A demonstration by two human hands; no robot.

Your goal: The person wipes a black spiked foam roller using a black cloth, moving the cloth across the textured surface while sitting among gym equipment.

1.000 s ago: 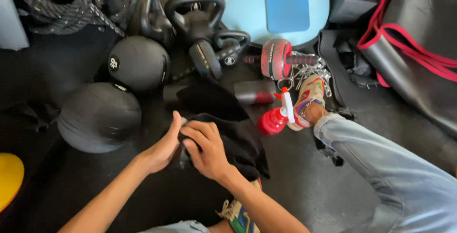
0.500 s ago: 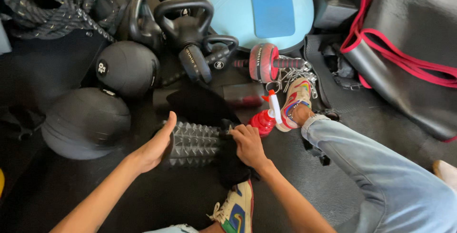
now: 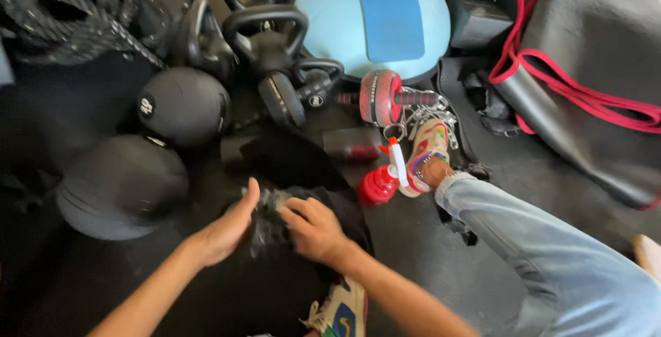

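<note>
Black floor mat (image 3: pixel 103 289) carries everything. Nearest: colourful sneaker (image 3: pixel 343 313) at the mat's near edge. Just beyond, both hands meet on a dark studded roller (image 3: pixel 265 223), blurred, lying near the mat's middle, partly on a black cloth (image 3: pixel 344 209). Left hand (image 3: pixel 227 230) cups the roller's left end, thumb up, fingers pressed together behind it. Right hand (image 3: pixel 315 229) lies over its right part, fingers curled onto it; exact grip cannot be told through blur. Right of the hands, a red spray bottle (image 3: pixel 379 184) beside the other sneaker (image 3: pixel 427 154) and a denim leg (image 3: pixel 551 254). Left: two black medicine balls (image 3: pixel 120 185). Farther: kettlebells (image 3: pixel 265 41), red ab wheel (image 3: pixel 382 96), pale blue balance dome (image 3: pixel 375 17)
</note>
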